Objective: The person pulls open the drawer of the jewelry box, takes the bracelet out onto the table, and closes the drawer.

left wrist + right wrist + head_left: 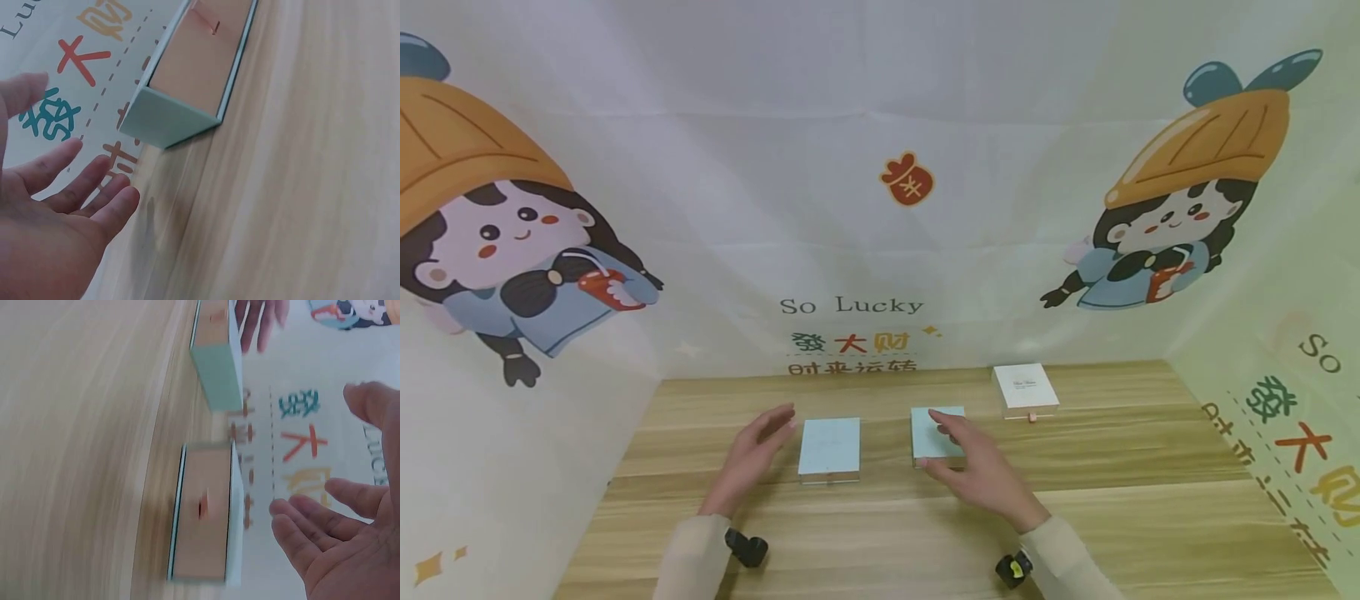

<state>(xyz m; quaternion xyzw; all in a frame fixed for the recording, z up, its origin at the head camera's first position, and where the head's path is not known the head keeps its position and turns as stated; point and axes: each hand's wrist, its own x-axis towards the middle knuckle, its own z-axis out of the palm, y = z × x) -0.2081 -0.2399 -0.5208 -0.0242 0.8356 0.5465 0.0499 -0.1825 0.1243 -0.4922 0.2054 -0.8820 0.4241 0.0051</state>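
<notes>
Two pale blue drawer boxes lie side by side on the table. My left hand (pixel 758 450) is just left of the left box (pixel 830 447), fingers spread and holding nothing. In the left wrist view that box shows a pinkish drawer front (pixel 203 56) with a small pull tab, apart from my fingers (pixel 119 206). My right hand (pixel 981 467) overlaps the right box (pixel 925 433) in the head view, hiding part of its top. From the right wrist, a gap shows between my loosely bent fingers (pixel 300 544) and the right box's drawer front (pixel 215 550).
A white drawer box (pixel 1025 388) with small dark print and a pink tab sits at the back right. Printed cloth (pixel 865 208) rises behind the wooden table (pixel 880 533) and along both sides. A black wrist camera (pixel 747 548) is on my left wrist.
</notes>
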